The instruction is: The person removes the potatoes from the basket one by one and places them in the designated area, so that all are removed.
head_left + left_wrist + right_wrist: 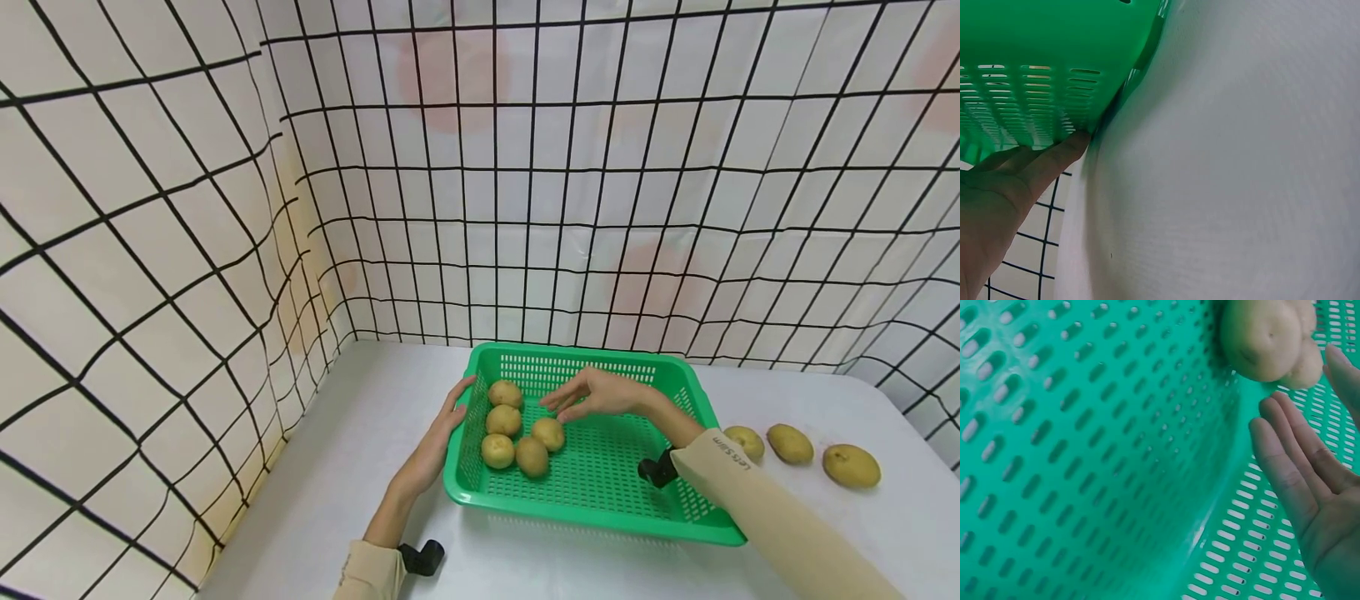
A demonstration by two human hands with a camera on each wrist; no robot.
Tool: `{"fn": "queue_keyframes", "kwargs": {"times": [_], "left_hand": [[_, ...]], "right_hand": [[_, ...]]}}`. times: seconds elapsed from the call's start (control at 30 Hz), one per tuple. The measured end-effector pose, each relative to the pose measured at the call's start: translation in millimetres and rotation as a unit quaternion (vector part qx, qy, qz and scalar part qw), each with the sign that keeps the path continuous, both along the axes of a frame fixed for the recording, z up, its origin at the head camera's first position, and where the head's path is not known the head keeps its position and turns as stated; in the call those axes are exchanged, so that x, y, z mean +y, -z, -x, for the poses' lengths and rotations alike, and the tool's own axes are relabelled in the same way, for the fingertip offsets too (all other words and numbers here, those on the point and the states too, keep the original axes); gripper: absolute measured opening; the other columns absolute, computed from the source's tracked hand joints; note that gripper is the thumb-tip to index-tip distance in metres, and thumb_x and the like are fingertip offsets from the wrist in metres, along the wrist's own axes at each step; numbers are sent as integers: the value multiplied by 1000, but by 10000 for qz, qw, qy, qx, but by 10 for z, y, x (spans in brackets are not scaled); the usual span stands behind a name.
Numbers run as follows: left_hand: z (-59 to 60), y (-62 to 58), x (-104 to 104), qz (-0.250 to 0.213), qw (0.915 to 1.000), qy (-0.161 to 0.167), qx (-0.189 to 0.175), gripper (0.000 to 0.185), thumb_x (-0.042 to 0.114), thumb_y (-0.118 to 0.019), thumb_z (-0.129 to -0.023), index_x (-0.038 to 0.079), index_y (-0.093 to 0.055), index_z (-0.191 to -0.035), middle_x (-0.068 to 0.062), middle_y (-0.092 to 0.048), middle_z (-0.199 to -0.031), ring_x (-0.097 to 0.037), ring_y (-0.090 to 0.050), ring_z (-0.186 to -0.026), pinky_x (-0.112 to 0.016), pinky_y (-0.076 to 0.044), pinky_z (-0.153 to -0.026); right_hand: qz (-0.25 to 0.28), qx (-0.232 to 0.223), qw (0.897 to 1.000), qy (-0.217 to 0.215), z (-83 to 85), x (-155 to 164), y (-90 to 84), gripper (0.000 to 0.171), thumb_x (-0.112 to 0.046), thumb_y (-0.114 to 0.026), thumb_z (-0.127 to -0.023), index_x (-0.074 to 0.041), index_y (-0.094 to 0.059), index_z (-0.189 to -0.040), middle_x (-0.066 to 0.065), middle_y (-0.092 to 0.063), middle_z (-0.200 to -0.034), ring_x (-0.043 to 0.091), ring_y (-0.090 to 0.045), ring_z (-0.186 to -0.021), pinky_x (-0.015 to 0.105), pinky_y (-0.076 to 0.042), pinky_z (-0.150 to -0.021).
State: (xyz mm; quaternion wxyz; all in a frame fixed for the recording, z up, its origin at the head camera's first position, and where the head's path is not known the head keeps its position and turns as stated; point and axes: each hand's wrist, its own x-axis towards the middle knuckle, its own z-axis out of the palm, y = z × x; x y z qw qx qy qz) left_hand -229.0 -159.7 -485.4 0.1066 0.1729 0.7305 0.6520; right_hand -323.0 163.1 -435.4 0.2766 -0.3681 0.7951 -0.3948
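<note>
Green basket (678,510) on white tabletop (352,467) holds five potatoes (517,429) at its left; left hand (438,433) flat against its wall, right hand (592,393) open, empty above them: steady basket, release low.

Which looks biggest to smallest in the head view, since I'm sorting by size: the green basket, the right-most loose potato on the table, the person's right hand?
1. Green basket, clearly largest.
2. Right hand.
3. Right-most loose potato.
The last two look close, and the hand is foreshortened, so their order is unsure.
</note>
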Motion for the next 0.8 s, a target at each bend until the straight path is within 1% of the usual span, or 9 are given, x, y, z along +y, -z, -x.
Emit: {"fn": "queue_keyframes", "kwargs": {"times": [0.07, 0.17, 0.33, 0.43, 0.8], "left_hand": [[-1, 1, 2, 7, 10000, -27, -10, 53, 44, -21, -112, 38, -13, -165, -7, -5, -175, -41, -9, -160, -72, -19, -122], [-4, -1, 4, -1, 10000, -75, -38, 52, 43, -22, -112, 40, -15, -164, -6, -7, -175, -39, -10, -160, -71, -19, -122], [-6, -10, 10, 8, 10000, -88, -31, 51, 43, -23, -112, 42, -16, -163, -4, -7, -174, -37, -10, -160, -70, -20, -122], [-6, -19, 14, -6, 10000, -77, -12, 52, 43, -23, -112, 41, -16, -163, -5, -7, -174, -37, -10, -160, -70, -20, -122], [-1, -26, 18, -33, 9999, -91, -46, 51, 42, -24, -112, 41, -17, -163, -4, -10, -174, -35, -13, -160, -68, -21, -123]], "right_hand": [[-28, 22, 10000, -31, -4, -9, 29, 43, -15, -70, -99, 2, -63, -138, 23, -62, -142, 41, -64, -126, 46, -58, -98], [-22, -28, 10000, -73, -9, -23, 64, 44, -15, -70, -99, 2, -63, -139, 23, -62, -143, 40, -64, -127, 45, -58, -99], [66, -132, 9999, -56, -16, -32, 94, 44, -13, -73, -97, 1, -64, -138, 21, -63, -142, 40, -64, -128, 50, -56, -102], [102, -105, 9999, -56, -21, -39, 100, 45, -13, -74, -96, 1, -65, -137, 22, -64, -141, 41, -64, -127, 52, -56, -102], [140, -145, 9997, -117, -35, -64, 180, 40, -12, -75, -95, -2, -69, -133, 17, -67, -138, 39, -66, -124, 52, -55, -102]]}}
